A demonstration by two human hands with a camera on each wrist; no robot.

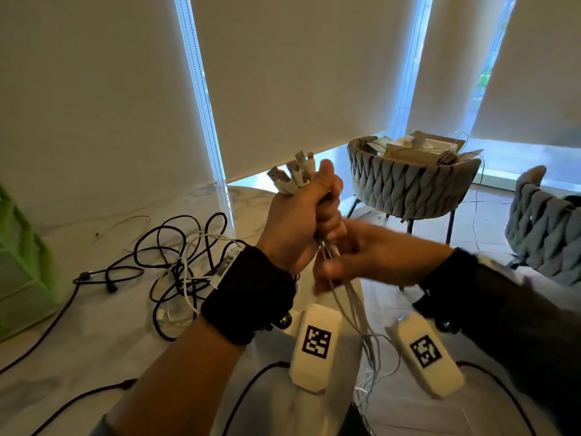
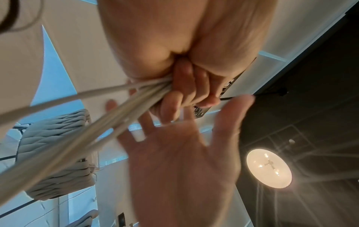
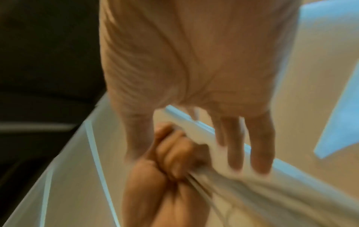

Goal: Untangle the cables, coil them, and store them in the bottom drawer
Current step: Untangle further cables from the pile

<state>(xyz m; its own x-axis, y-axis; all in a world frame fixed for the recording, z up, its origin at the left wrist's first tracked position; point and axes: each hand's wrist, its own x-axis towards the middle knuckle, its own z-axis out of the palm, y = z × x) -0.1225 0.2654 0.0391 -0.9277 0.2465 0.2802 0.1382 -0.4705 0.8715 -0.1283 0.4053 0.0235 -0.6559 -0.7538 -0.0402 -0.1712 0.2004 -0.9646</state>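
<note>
A person's left hand [image 1: 298, 221], raised at centre frame, has its grip clamped around a bundle of white cables [image 1: 352, 306], connector ends sticking out above the fist toward 11 o'clock. The cables hang down toward 6 o'clock. The right hand [image 1: 361, 259], blurred, sits just below at 4 o'clock, fingers straight and spread beside the strands. On the marble counter [image 1: 94, 325] at 9 o'clock lies a tangle of black and white cables [image 1: 179, 262]. A green drawer unit [image 1: 22, 272] stands at the far left.
</note>
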